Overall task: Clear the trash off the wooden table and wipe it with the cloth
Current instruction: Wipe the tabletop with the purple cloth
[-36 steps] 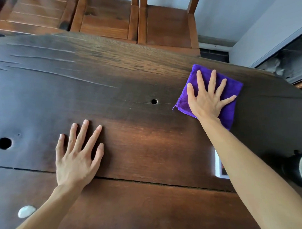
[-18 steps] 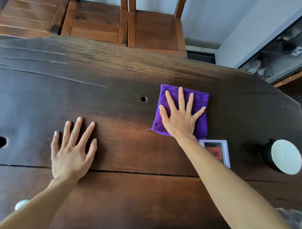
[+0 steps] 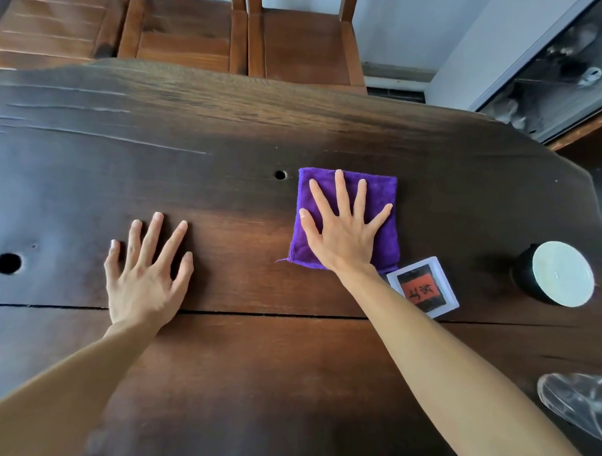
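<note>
A folded purple cloth lies flat on the dark wooden table, right of centre. My right hand presses down on it with fingers spread and straight. My left hand rests flat on the bare wood to the left, fingers spread, holding nothing. No loose trash shows on the table.
A small white-framed card with red and black print lies just near-right of the cloth. A dark round container with a white top stands at the right, clear glassware at the near right. Wooden chairs stand behind the far edge. A knothole shows at the left.
My right hand has slid the purple cloth from the far right edge toward me and to the left, stopping beside the white card. My left hand has stayed flat in place.
</note>
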Motion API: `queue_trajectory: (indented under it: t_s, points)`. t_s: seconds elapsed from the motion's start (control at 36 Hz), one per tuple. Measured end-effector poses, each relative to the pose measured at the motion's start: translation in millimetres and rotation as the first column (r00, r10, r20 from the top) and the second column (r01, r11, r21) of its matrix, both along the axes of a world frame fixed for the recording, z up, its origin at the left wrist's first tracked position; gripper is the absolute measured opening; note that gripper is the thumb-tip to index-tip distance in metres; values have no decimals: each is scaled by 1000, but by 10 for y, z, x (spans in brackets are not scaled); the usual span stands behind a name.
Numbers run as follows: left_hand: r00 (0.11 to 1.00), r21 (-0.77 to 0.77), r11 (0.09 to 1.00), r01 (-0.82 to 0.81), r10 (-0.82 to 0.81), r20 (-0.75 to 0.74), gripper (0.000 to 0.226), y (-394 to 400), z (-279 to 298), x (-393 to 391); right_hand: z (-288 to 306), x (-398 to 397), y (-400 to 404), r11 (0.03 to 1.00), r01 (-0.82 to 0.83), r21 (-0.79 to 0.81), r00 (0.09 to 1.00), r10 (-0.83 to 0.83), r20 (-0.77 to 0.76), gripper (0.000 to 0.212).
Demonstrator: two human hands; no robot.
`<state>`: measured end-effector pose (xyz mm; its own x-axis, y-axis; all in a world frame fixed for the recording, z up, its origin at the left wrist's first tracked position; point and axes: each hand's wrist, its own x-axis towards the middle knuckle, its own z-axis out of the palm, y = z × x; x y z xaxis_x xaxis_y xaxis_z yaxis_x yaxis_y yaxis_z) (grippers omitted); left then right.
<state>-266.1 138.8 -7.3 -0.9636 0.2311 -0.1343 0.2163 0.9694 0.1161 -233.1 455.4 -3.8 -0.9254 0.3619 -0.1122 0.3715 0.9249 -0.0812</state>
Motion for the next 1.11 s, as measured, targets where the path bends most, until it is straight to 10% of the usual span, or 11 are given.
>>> queue_trajectory:
  t_s: [1.11]
  points:
    - [998,78,996,40,-35,-60,54,-18,-67,-20,0,1284,-817,1000,6,-13,1000,-6,-1,61]
